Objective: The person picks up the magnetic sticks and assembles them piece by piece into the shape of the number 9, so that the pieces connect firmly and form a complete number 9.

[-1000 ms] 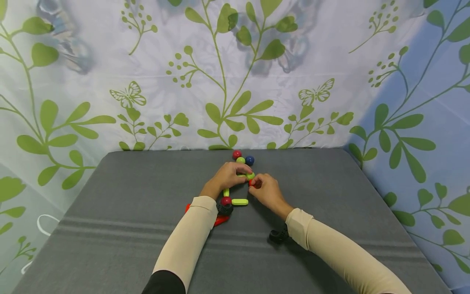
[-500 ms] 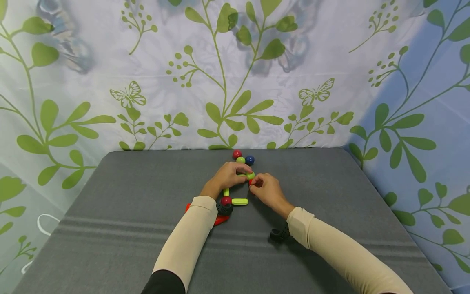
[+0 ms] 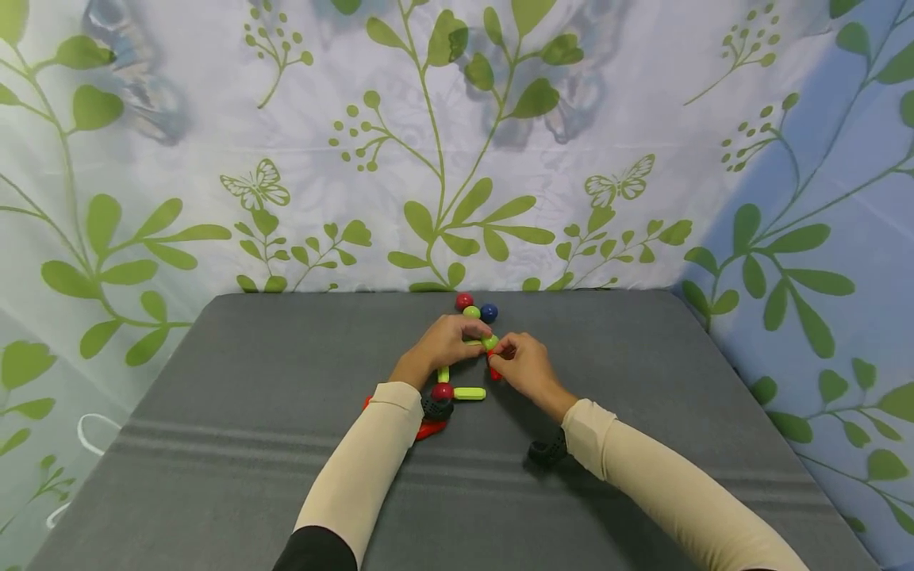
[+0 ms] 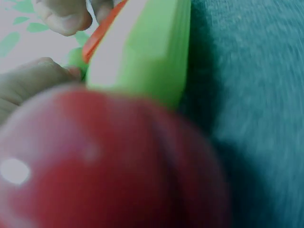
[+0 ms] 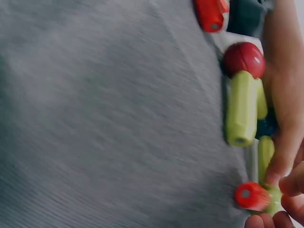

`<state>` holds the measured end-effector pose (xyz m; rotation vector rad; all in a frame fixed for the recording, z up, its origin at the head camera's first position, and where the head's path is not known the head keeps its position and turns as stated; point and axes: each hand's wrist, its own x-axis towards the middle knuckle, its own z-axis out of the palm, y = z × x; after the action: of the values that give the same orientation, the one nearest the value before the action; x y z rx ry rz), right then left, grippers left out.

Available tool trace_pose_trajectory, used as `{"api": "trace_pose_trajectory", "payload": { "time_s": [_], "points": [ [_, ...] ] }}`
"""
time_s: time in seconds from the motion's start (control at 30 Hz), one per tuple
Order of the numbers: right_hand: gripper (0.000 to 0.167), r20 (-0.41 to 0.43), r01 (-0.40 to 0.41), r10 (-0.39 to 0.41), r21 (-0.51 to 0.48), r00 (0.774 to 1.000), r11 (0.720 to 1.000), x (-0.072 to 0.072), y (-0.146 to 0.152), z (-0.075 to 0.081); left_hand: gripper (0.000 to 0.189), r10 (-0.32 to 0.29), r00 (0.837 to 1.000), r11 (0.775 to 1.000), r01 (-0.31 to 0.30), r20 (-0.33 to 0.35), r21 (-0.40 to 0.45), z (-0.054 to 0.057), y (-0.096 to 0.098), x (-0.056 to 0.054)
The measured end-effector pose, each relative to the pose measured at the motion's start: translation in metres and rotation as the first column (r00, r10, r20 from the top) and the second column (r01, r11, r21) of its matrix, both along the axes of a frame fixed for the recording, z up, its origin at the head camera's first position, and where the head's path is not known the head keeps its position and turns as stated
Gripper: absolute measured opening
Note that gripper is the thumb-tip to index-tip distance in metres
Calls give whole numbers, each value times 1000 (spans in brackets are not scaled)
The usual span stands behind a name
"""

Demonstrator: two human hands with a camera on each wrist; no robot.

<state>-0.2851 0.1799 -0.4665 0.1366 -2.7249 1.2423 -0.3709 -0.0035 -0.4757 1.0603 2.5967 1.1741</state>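
My left hand (image 3: 448, 339) reaches over a frame of magnetic rods and balls and pinches a light green ball (image 3: 490, 342) between thumb and index finger. Beside it, my right hand (image 3: 524, 366) pinches a red rod (image 3: 495, 371) whose far end meets that ball. In the right wrist view the red rod's (image 5: 251, 196) near end faces the camera. Under my left wrist sits a dark red ball (image 3: 442, 391), with a light green rod (image 3: 469, 393) pointing right from it and another green rod (image 3: 444, 373) running away from me, partly hidden by the hand.
Behind the hands lie a red ball (image 3: 464, 300), a green ball (image 3: 471, 313) and a dark blue ball (image 3: 489, 312), near the grey table's (image 3: 286, 357) back edge. Red rods (image 3: 431, 429) lie partly hidden under my left forearm. A patterned cloth (image 3: 321, 159) hangs behind.
The red rod now shows further below my right fingertips, where earlier only a short bit was visible. My left hand stays at the green ball; the whole view has shifted slightly.
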Motion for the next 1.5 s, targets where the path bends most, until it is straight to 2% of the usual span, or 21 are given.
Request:
{"api": "trace_pose_trajectory", "payload": {
  "time_s": [0.13,0.3,0.43,0.53,0.6,0.73,0.9,1.03,1.23,1.5],
  "points": [
    [5,-19,3,-2,24,1000,1000,-10,5,9,28,13,997,999,-15,-74,-33,9,-6,1],
    [7,0,23,-23,58,1000,998,-28,15,22,29,7,990,1000,-9,-140,-10,26,-15,7],
    [12,1,24,-24,93,1000,995,-44,25,28,26,-20,985,999,26,-170,35,35,-22,16],
    [17,-10,4,-3,124,1000,992,-55,32,29,22,-69,978,995,83,-195,61,38,-24,25],
    [20,-15,-27,29,151,999,988,-62,38,28,20,-122,970,988,139,-209,69,38,-23,32],
    [27,-16,-115,120,186,993,976,-73,45,27,14,-225,955,969,241,-194,63,36,-18,44],
    [30,5,-184,187,198,982,963,-87,49,21,9,-290,946,956,294,-148,6,32,-14,55],
    [30,15,-225,226,200,974,954,-95,45,16,10,-309,944,951,305,-117,-55,27,-14,59],
    [28,13,-271,276,231,961,934,-102,33,8,13,-298,951,947,284,-83,-149,19,-19,63],
    [30,20,-265,269,240,963,934,-109,21,2,14,-274,957,951,255,-96,-174,15,-27,65]
  ]
}}
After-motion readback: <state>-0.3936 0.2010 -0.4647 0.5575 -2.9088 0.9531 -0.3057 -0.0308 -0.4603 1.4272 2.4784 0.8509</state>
